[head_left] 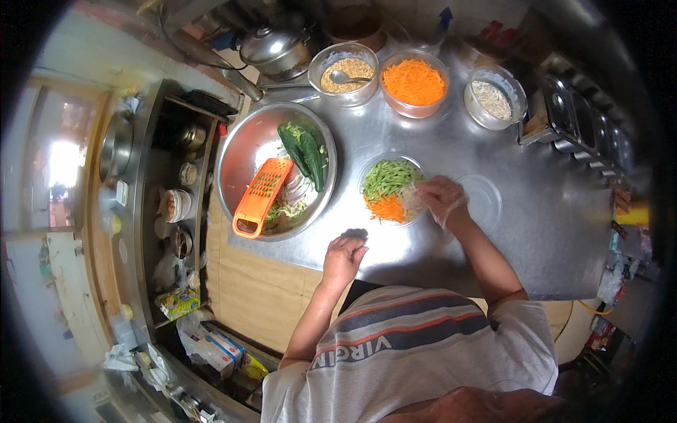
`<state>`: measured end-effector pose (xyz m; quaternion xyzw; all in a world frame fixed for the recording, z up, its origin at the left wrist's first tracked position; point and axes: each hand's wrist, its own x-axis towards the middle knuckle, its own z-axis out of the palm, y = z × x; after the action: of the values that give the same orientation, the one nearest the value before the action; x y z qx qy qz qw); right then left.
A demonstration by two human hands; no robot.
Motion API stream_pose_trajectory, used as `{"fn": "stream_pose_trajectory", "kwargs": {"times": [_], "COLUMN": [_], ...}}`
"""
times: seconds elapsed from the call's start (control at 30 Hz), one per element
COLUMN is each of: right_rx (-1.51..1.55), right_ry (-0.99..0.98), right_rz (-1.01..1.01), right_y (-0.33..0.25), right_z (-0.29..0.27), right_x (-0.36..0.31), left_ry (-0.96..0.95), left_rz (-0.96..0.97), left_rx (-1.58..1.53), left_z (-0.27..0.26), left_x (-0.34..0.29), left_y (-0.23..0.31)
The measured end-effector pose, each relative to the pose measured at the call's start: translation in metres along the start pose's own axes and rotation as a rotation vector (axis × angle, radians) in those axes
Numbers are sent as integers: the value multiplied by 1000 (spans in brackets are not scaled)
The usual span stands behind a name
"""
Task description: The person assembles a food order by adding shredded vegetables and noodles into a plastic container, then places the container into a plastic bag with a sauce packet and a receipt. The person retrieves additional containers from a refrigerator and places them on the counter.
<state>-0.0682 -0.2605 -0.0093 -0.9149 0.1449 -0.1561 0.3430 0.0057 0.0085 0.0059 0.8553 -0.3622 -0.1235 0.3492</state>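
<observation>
A clear round container (415, 220) holds green shreds (388, 176), orange carrot shreds (386, 207) and some pale shreds. At its right side is my right hand (443, 200), in a thin clear glove, fingertips pinched together over the pale shreds. My bare left hand (344, 258) is by the counter's near edge, fingers loosely curled with nothing visible in them. A large steel basin (227, 158) stands at the left. In it are an orange grater (257, 204), dark green cucumbers or zucchini (305, 156) and loose peelings. A clear round lid or second container (486, 197) lies right of my gloved hand.
Along the back of the steel counter (550, 247) stand a bowl of chopped nuts (358, 69) with a spoon (345, 77), a bowl of shredded carrot (415, 81) and a bowl of pale shreds (491, 100). A lidded pot (275, 53) is behind the basin. Metal trays (564, 106) line the right.
</observation>
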Motion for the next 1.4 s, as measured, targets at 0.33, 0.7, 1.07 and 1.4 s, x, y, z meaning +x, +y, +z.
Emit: {"fn": "stream_pose_trajectory", "kwargs": {"times": [0.33,0.7,1.07,1.4], "right_rx": [60,-131,-336,220], "right_ry": [61,-268,-325,9], "right_rz": [83,101,133,180], "right_y": [0,-1,-25,-1], "right_z": [-7,1,-14,-46], "right_x": [7,6,28,34], "left_ry": [9,-8,-37,-72], "left_rz": [20,34,31,-12], "left_rx": [-19,-9,-7,37], "left_z": [2,0,4,3], "left_x": [-1,1,4,2], "left_y": [3,2,6,4]}}
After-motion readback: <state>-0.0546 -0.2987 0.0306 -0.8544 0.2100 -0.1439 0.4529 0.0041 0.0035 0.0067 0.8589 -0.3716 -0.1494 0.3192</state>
